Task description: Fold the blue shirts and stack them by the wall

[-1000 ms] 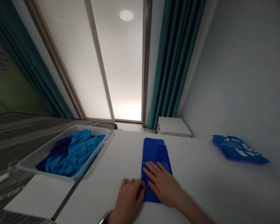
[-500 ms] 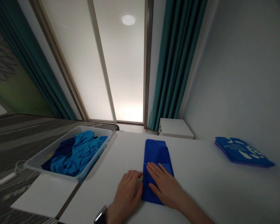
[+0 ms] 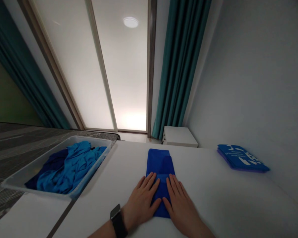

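A blue folded piece of thin fabric, perhaps a bag (image 3: 159, 162), lies lengthwise on the white table (image 3: 109, 205). Flat on its left edge rests my left hand (image 3: 144, 197), fingers stretched forward and slightly apart; a dark watch is on that wrist. My right hand (image 3: 180, 201) presses flat along its right side, fingers extended. Between the two hands a strip of the blue fabric shows, with a fold line crossing it near my fingertips. The parts under both palms are hidden.
Left of the table, a translucent plastic bin (image 3: 75, 195) holds crumpled blue cloth (image 3: 76, 165). A stack of folded blue items with white print (image 3: 242, 158) lies at the right by the wall. Beyond the far edge stand a white cabinet (image 3: 180, 136) and a teal curtain (image 3: 181, 72).
My left hand has gone from curled beside the fabric's left edge to lying flat on it. My right hand has shifted toward the right side. The view has turned slightly right.
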Motion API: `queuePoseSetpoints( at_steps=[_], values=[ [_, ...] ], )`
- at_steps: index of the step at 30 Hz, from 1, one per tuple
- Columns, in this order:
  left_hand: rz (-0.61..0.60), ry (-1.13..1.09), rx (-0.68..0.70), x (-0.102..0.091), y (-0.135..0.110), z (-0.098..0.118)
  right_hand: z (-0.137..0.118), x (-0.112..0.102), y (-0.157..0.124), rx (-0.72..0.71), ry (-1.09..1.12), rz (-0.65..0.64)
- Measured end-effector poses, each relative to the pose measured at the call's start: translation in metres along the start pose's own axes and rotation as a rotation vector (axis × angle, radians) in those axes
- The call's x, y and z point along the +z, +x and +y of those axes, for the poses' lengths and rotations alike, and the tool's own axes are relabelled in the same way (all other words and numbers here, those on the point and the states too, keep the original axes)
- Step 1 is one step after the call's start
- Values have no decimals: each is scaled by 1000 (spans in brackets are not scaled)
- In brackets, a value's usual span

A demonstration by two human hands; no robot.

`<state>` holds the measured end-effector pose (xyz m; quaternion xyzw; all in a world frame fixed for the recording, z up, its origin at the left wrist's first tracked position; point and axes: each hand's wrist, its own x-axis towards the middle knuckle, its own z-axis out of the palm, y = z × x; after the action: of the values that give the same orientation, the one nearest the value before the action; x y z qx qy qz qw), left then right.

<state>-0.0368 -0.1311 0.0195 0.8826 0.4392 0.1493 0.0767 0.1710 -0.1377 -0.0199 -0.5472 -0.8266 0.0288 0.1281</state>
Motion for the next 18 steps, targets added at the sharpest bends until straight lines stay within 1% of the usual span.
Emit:
queuePoseSetpoints(
  at_steps=[5,7,9,11,14,16,18],
  values=[
    [-28,-19,16,5,-5,-6,0,3,-3,6,15,2],
    [-31,-40,29,3,-5,-8,1,0,-2,5,30,-12],
    [-13,-84,12,-2,-2,-12,3,-6,1,15,63,-16],
    [44,-142,-50,-11,5,-21,9,-13,6,53,108,26],
    [131,-218,-164,-24,20,-41,20,-25,21,123,156,110],
    [126,-292,-157,-27,31,-53,26,-29,33,149,174,98],
    [141,-357,-135,-24,38,-61,31,-30,43,171,199,65]
  ],
)
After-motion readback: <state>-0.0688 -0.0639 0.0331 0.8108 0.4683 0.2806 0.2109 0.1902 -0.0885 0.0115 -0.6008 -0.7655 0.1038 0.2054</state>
